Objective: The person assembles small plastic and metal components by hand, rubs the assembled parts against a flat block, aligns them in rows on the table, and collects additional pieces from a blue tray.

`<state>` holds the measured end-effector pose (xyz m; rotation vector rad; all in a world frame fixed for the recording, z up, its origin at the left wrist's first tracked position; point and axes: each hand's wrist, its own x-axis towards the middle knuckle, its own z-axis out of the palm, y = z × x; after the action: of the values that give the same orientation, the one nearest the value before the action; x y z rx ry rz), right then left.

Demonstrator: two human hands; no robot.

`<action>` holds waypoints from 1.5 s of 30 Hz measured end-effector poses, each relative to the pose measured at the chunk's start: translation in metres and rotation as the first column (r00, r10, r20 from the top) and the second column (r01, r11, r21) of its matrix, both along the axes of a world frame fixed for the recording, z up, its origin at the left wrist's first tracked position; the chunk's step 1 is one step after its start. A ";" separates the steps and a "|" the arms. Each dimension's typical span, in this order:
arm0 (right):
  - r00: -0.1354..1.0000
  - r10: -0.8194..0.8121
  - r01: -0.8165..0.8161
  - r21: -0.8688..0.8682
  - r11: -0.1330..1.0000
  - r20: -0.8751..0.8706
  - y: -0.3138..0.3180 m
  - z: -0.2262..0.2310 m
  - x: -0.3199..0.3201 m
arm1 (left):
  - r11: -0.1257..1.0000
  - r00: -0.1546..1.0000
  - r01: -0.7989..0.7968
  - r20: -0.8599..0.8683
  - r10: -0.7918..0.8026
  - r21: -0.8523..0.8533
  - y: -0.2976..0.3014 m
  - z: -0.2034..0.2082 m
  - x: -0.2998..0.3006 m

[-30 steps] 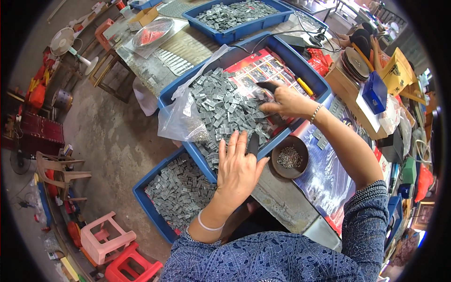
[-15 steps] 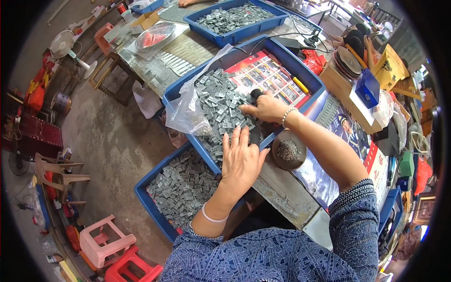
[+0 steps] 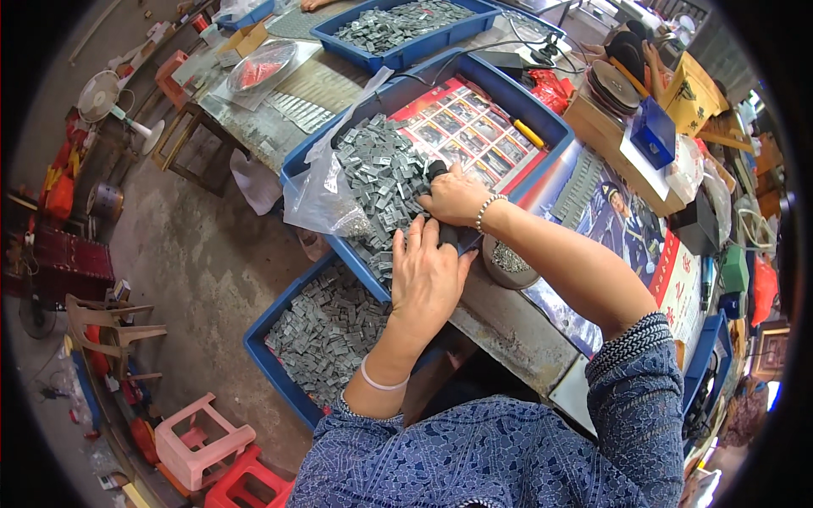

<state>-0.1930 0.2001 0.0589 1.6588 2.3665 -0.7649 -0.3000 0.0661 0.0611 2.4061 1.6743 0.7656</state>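
A blue tray on the table holds a heap of small grey rectangular pieces on its left side. My left hand rests at the heap's near edge, fingers stretched out flat and one wrapped in black. Just beyond it, my right hand lies over the heap's right edge, its thumb apart from a black-wrapped finger. The undersides of both hands are hidden, and I see nothing held in either. A clear plastic bag with tiny bits in it hangs over the tray's left wall.
Below the table edge stands a second blue tray of grey pieces. A round dish of tiny metal bits sits under my right forearm. A yellow-handled tool lies in the main tray; another full blue tray stands beyond.
My right hand has moved left and nearer, closer to my left hand. My left hand stays spread at the near edge. The whole view has shifted slightly.
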 end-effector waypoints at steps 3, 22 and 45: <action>0.999 -0.031 0.032 0.019 0.999 -0.032 0.003 -0.007 0.003 | 1.000 1.000 0.001 -0.009 0.000 0.008 0.000 0.000 0.002; 0.966 -0.097 0.142 0.178 0.974 -0.239 -0.004 -0.004 -0.002 | 0.999 0.999 -0.032 0.017 0.032 0.016 0.000 0.000 0.003; 0.790 -0.266 0.293 -0.040 0.955 -0.553 -0.015 0.088 0.050 | 0.994 0.999 -0.036 0.025 0.034 0.099 -0.004 -0.004 0.000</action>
<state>-0.1425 0.1847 0.1464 2.0661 2.5192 -1.4310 -0.3000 0.0616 0.0567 2.4286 1.7134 0.8988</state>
